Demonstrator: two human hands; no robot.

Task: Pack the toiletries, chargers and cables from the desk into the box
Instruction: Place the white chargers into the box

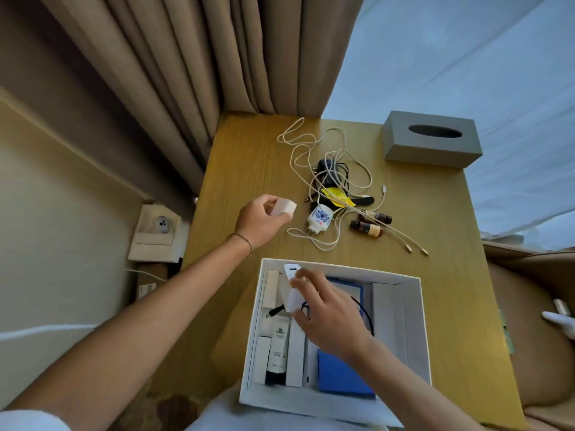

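A white box (413, 306) stands on the wooden desk (236, 169), holding tubes, white packets, a black cable and blue packs. My right hand (329, 315) is over the box, shut on a flat white charger (292, 290). My left hand (261, 222) hovers above the desk left of the pile, gripping a small white cube charger (283, 207). Behind the box lies a tangle of cream cables (314, 144), a black adapter (329, 171), a white bottle with a blue print (320, 219), a yellow sachet (336, 195) and two small brown bottles (370, 223).
A grey tissue box (431, 138) sits at the desk's far right corner. Curtains (186, 73) hang behind the desk. A wall socket panel (158, 234) is to the left, below desk level. A brown cardboard box (535, 321) stands to the right.
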